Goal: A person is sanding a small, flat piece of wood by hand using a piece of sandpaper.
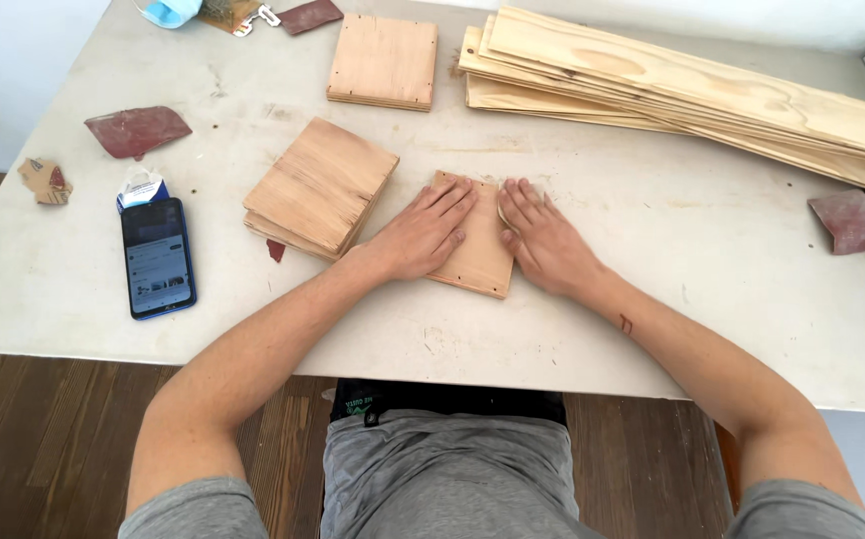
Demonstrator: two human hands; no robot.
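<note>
A small square plywood piece [480, 262] lies flat on the white table [652, 299] in front of me. My left hand [421, 235] rests palm down on its left side, fingers spread a little. My right hand [544, 240] lies flat at its right edge, fingers extended and touching the wood. Neither hand grips anything. Just left of my left hand sits a stack of similar plywood squares [321, 187], slightly fanned.
Another stack of squares [384, 62] sits at the back. Long wooden slats [682, 85] are piled at the back right. A blue phone [157, 258] lies at the left, with reddish sandpaper scraps [137, 131] around and one sandpaper piece [845, 219] at the right.
</note>
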